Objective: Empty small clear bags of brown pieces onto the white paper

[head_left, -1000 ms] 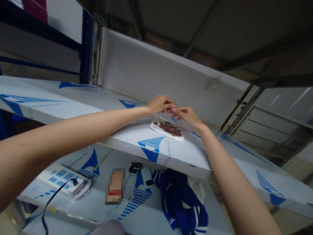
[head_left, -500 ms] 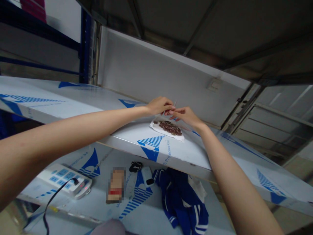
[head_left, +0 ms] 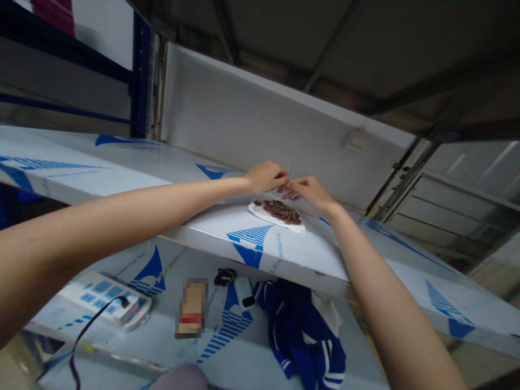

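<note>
Above the upper shelf, my left hand (head_left: 267, 176) and my right hand (head_left: 307, 190) meet fingertip to fingertip, both closed in a pinch. A thin, pale translucent strip (head_left: 288, 174) stands up between the fingers; its kind is too small and blurred to tell. Just below and in front of the hands lies a white sheet (head_left: 298, 229), like paper. On it rests a heap of small, dark brown, shiny pieces (head_left: 281, 210). My fingers partly hide the sheet's far side.
The upper shelf (head_left: 195, 225) has a film-covered metal top and a front edge below my forearms. On the lower shelf are a white power strip (head_left: 101, 297) with a black cable, a pixelated object (head_left: 192, 307), a black pouch-like item (head_left: 225, 277), a pale-blue device (head_left: 245, 292) and blue-and-white clothing (head_left: 303, 330).
The translucent strip now stands more plainly upright between my fingertips. My hands have shifted only slightly, and the brown pieces stay where they were.
</note>
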Demonstrator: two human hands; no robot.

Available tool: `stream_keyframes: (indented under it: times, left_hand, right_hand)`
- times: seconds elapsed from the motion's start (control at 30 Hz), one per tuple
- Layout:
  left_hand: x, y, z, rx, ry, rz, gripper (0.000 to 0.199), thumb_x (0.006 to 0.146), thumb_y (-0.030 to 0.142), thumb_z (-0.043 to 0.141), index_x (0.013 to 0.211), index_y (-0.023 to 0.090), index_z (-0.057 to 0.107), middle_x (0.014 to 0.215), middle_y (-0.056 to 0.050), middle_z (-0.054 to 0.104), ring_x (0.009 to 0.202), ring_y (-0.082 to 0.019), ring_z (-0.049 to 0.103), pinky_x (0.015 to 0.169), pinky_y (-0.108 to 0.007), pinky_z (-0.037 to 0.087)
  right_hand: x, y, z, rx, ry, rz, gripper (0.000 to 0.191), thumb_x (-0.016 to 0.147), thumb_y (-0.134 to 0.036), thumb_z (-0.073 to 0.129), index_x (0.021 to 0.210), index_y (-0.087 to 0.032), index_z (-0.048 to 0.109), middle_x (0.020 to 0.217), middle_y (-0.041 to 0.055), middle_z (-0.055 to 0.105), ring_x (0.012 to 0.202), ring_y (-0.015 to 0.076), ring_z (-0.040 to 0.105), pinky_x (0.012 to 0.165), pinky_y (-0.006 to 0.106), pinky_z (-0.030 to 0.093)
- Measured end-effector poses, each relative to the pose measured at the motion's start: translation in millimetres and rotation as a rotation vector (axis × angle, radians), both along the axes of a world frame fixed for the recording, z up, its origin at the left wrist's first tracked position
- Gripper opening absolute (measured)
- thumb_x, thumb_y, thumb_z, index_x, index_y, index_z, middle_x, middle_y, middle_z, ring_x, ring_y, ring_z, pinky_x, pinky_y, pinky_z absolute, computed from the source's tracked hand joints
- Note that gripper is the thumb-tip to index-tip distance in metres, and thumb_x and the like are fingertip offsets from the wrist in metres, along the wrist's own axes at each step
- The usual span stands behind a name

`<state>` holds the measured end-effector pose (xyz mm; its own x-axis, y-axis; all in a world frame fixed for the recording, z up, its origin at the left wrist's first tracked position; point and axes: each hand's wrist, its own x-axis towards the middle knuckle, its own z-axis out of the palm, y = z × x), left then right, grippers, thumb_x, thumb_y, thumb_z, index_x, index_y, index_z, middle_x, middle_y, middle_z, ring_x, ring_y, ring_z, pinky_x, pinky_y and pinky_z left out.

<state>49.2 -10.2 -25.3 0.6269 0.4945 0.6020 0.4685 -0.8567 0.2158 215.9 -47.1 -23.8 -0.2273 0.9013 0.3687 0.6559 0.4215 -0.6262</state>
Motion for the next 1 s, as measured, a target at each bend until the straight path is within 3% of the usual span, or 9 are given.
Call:
stream_keyframes:
  times: [0.23,0.37,0.57,0.73,0.87,1.0]
  left_hand:
    - [2.8,1.0,-3.2,0.041,-0.018,0.04,0.027,0.081,0.024,0.045,0.066,0.012,0.064,0.055,0.0,0.051,0.051,-0.01,0.037,0.053,-0.025,0.021]
    - [5.7,-3.6,-2.1,0.074,-0.034,0.087,0.03,0.08,0.029,0.044,0.061,0.013,0.061,0.05,0.001,0.045,0.05,-0.01,0.032,0.053,-0.027,0.019]
    - [1.4,-8.8,0.9,0.075,0.005,0.124,0.029,0.078,0.033,0.047,0.063,0.016,0.064,0.049,0.0,0.045,0.05,-0.011,0.036,0.054,-0.027,0.023]
    - [0.6,-9.9,2.7,0.102,0.0,0.267,0.028,0.076,0.033,0.048,0.058,0.015,0.061,0.051,-0.004,0.05,0.06,-0.017,0.048,0.061,-0.029,0.032]
    - [1.0,-7.2,2.4,0.245,-0.122,0.329,0.022,0.074,0.027,0.05,0.084,0.013,0.063,0.083,-0.011,0.063,0.087,-0.025,0.054,0.079,-0.035,0.037]
    - [-1.2,3.7,-4.3,0.433,-0.058,0.144,0.042,0.08,0.03,0.049,0.118,0.013,0.051,0.126,-0.013,0.053,0.117,-0.027,0.044,0.099,-0.041,0.028]
  right_hand:
    - [5.9,5.6,-1.5,0.018,-0.069,-0.084,0.022,0.081,-0.018,0.049,0.072,-0.012,0.068,0.082,0.0121,0.072,0.065,0.0153,0.065,0.061,0.025,0.046]
    - [14.4,9.9,-2.5,0.094,-0.006,-0.128,0.024,0.083,-0.024,0.048,0.078,-0.011,0.068,0.091,0.0122,0.072,0.06,0.0123,0.063,0.057,0.022,0.043]
    - [10.0,7.5,-4.4,0.105,-0.009,-0.047,0.026,0.082,-0.032,0.052,0.084,-0.012,0.07,0.09,0.0111,0.072,0.06,0.0129,0.063,0.056,0.023,0.044]
    - [13.2,9.6,-2.4,0.132,-0.057,-0.125,0.02,0.077,-0.026,0.054,0.07,-0.013,0.068,0.08,0.0108,0.072,0.057,0.0136,0.061,0.056,0.025,0.045]
    - [14.6,11.3,-0.4,0.154,-0.003,-0.13,0.017,0.074,-0.025,0.055,0.069,-0.014,0.067,0.08,0.0115,0.072,0.06,0.0145,0.061,0.058,0.025,0.048]
    - [12.5,9.1,-0.1,0.137,0.019,-0.157,0.018,0.075,-0.024,0.053,0.068,-0.014,0.066,0.079,0.0118,0.071,0.058,0.0134,0.059,0.06,0.025,0.047]
